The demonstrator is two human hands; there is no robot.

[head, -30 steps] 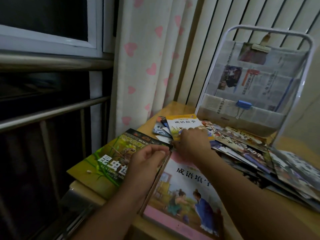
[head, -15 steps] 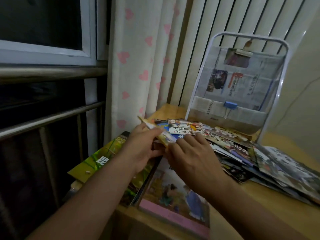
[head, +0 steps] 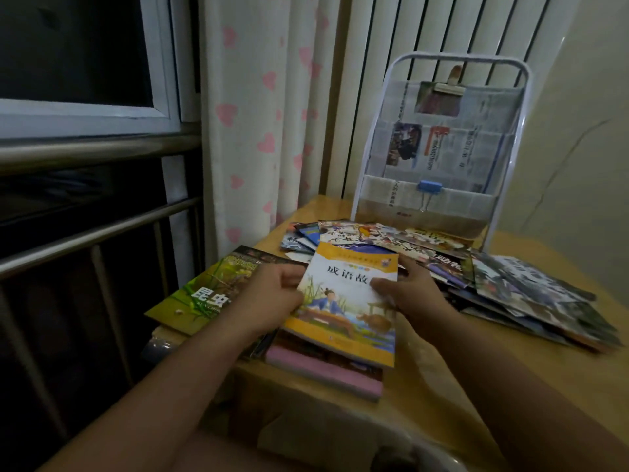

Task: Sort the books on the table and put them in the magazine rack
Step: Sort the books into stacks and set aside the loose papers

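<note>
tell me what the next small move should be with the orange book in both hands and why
Probably lower the orange book flat onto the pink-edged book just beneath it. Left hand and right hand grip its sides, the covers look alike, and the magazine rack holds no books yet.

The yellow-bordered storybook (head: 343,301) shows the title characters 成语故, the rest covered by a thumb. The green insect book (head: 211,291) at left reads 昆虫 in white. Print on the newspaper (head: 449,155) lining the rack is too small to read.
</note>
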